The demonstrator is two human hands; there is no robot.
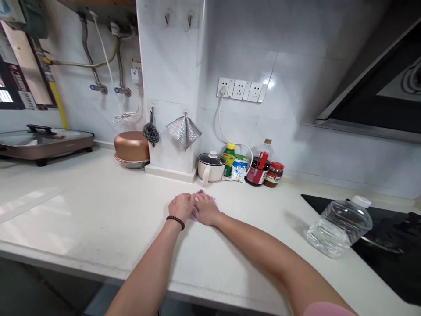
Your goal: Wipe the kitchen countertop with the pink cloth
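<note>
A crumpled pink-purple cloth (193, 217) lies on the white countertop (131, 224), mostly covered by my hands. My left hand (181, 206), with a dark bead bracelet at the wrist, is closed at the cloth's left side, its fingers curled in. Beside it and touching it, my right hand (207, 209) presses down on the cloth with its fingers bent over it. Cloth edges peek out above and below the hands. Just behind stands a small cream pot (210, 169) with a glass lid.
Along the wall are a green bottle (228, 160), a white packet (239, 170), a dark jar (257, 172) and a red-lidded jar (273, 174). A large clear bottle (340, 226) stands right, beside the black cooktop (394, 263). Left are a copper-coloured pan (132, 146) and an electric griddle (46, 145).
</note>
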